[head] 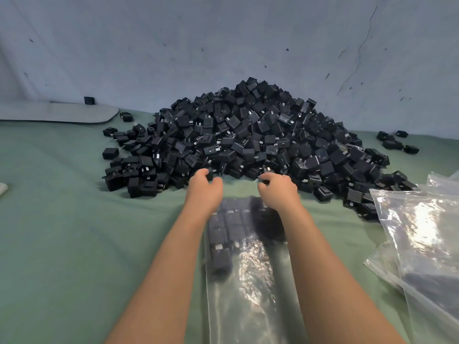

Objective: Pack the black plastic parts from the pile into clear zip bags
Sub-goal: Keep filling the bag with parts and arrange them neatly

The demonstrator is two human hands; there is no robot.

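our left hand and right hand sit at the near edge of the big heap of black, boxy plastic parts, fingers curled. the left pinches a small black cube and the right pinches a second black cube. the long clear zip bag lies flat between our forearms, its long axis running from us straight toward the heap, so it waits just behind both grips, equally near either hand. its glossy, crinkled film shows neat rows of matte cubes in the far half; we cannot tell where its mouth is. the soft green cloth underneath is creased. spare clear bags lie to the right.
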